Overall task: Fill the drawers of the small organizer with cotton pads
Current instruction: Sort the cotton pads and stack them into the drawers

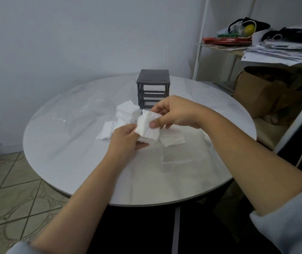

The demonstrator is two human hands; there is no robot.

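A dark grey organizer frame (153, 88) stands upright at the far middle of the round white table (77, 162), its slots without drawers. Both hands hold one thick stack of white square cotton pads (147, 129) above the table. My left hand (126, 139) grips the stack from below and the left. My right hand (174, 112) pinches its upper right side with thumb and fingers. More cotton pads lie in a loose pile (126, 111) behind the hands, and a small stack (173, 141) lies to the right. A clear plastic drawer (178, 162) sits on the table nearer to me.
A clear plastic bag (89, 109) lies crumpled on the table's left. A white metal shelf (267, 48) with papers and bags stands at the right, with a brown paper bag (260, 92) below it. Tiled floor shows at the left.
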